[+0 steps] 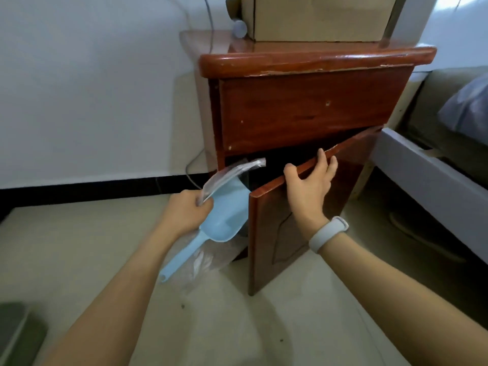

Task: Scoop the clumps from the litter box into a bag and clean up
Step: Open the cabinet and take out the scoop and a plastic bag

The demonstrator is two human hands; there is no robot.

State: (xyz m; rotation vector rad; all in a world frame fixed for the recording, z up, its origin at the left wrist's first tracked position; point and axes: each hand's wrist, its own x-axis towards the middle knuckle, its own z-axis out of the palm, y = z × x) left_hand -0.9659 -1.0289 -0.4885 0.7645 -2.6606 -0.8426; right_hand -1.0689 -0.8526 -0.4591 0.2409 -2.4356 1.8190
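Observation:
My left hand (188,210) grips a light blue plastic scoop (220,220) together with a clear plastic bag (211,256), right at the mouth of a red-brown wooden cabinet (303,112). The scoop's handle points down and toward me, and part of the bag arches over its bowl into the dark compartment. My right hand (309,184) holds the top edge of the cabinet door (277,247), thumb on the near face and fingers over the rim. The door stands partly swung out. A white band sits on my right wrist.
A cardboard box (317,17) stands on the cabinet top. A bed with a grey frame (422,167) lies to the right. A grey-green container (15,334) shows at the bottom left corner. A cable runs down the white wall to the tiled floor (237,326).

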